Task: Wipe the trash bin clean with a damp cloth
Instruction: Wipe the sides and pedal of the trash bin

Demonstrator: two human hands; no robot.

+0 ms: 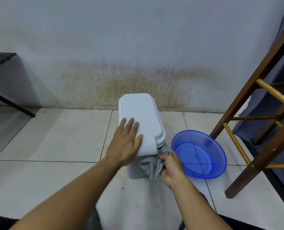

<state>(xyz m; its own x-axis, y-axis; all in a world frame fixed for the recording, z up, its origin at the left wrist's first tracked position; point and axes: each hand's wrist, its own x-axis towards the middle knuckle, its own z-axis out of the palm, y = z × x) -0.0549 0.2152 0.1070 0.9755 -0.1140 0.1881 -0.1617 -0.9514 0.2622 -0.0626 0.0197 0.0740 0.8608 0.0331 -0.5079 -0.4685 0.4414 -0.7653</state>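
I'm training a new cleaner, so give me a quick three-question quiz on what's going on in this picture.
1. True or false: the left hand lies flat on the lid of the trash bin.
2. What does the right hand grip against the bin's side? A) a grey cloth B) a sponge C) a brush
3. Fill in: the blue basin stands on the floor to the bin's ____.

Key: 1 true; 2 A; 3 right.
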